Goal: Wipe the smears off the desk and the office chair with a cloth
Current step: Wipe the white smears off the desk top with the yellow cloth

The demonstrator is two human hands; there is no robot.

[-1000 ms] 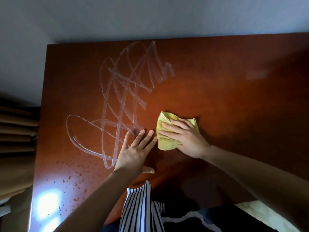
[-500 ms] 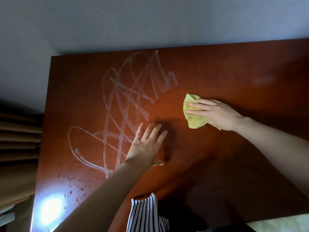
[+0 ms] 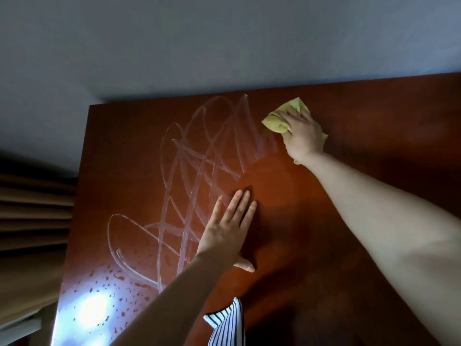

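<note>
At the far edge of the desk (image 3: 361, 208) my right hand (image 3: 303, 136) curls round the bunched cloth (image 3: 275, 121) beside the smears (image 3: 199, 158), while my empty left hand (image 3: 224, 233), fingers straight, rests on them and could, I judge, spread them.

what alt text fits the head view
A right hand holds a yellow cloth on a dark red desk near its far edge, beside looping white smears. The left hand rests flat on the desk at the smears' right edge.
</note>
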